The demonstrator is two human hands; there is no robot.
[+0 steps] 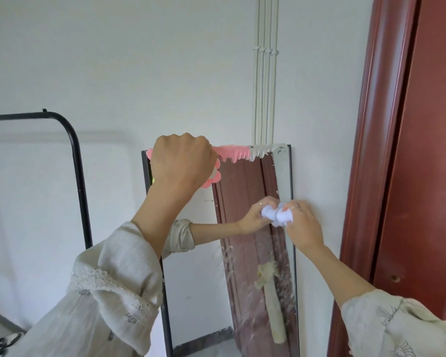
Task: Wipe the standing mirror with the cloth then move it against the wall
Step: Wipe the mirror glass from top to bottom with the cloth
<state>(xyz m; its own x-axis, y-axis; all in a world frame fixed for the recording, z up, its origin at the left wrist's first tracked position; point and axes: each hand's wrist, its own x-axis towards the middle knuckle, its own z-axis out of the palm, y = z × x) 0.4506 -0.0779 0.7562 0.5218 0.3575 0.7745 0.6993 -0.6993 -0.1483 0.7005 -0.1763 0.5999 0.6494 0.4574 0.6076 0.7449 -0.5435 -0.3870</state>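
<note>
From my feed I see a plain white wall (139, 60) filling most of the view, evenly lit by soft daylight with no hard shadows. A bundle of white conduit pipes (265, 73) runs straight down it, held by small clips. To the right stands a dark red-brown door frame (381, 124) with moulded ridges, and beside it the door (438, 150) in the same colour, with a small hole low on its face. At the left a black metal rack (74, 155) with a rounded corner stands close to the wall and casts a faint shadow. A dark skirting strip (3, 319) shows at the lower left.
</note>
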